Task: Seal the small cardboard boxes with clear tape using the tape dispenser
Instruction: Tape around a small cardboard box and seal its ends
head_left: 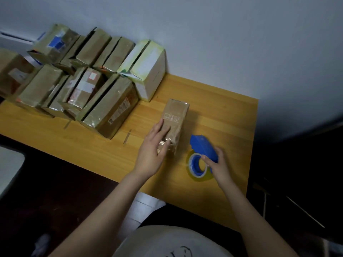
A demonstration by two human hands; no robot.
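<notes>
A person in a pale shirt, seen from above at the bottom of the frame, reaches both bare forearms over a yellow wooden counter (224,115). The right hand (220,167), right of centre, grips a blue tape dispenser (203,145), fingers curled round its body and one fingertip on the rim of the tape roll (201,177). The roll looks yellowish-clear on a blue core and lies against the counter top, while the dispenser's nose points away from the person.

Just left of it, apart from the dispenser, the left hand (151,154) lies on a small cardboard box (176,115). The fingers are nearly straight and spread flat along the box's left top edge, and the thumb rests at its near end, where glossy tape shows. The brown box lies lengthwise at mid-frame, its long side running away from the person, with printed handling symbols on its upper face.

Farther back, in the upper left of the frame, a crowd of cardboard boxes (78,80) stands in two rough rows, many shiny with tape and some bearing labels. A pale box with greenish edges (150,75) ends the far row on the right, against the grey-white wall (222,34).
</notes>
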